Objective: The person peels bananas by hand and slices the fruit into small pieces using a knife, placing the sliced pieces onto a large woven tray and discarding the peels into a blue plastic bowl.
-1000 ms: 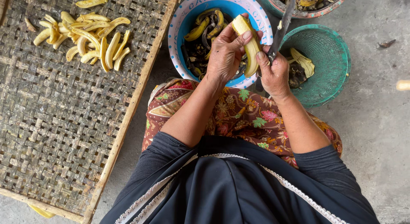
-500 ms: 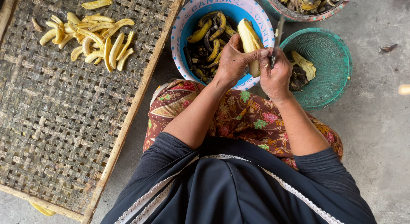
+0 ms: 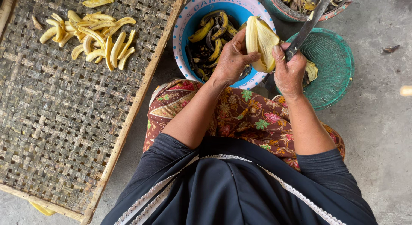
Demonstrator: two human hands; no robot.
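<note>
While your left hand (image 3: 231,57) is clenching the peeled banana (image 3: 260,41) upright over the blue bowl (image 3: 189,25), long axis pointing away from you, your right hand (image 3: 289,70) is gripping the knife (image 3: 307,27) w/ its blade just beside the fruit's right edge.

L hand (image 3: 231,59) holds banana (image 3: 260,41); R hand (image 3: 289,70) prob. knife (image 3: 307,29).

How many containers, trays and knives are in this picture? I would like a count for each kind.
Bowls: 2, the blue bowl and the red-rimmed bowl
Green basket: 1
Woven tray: 1
Knife: 1
Total: 5
</note>
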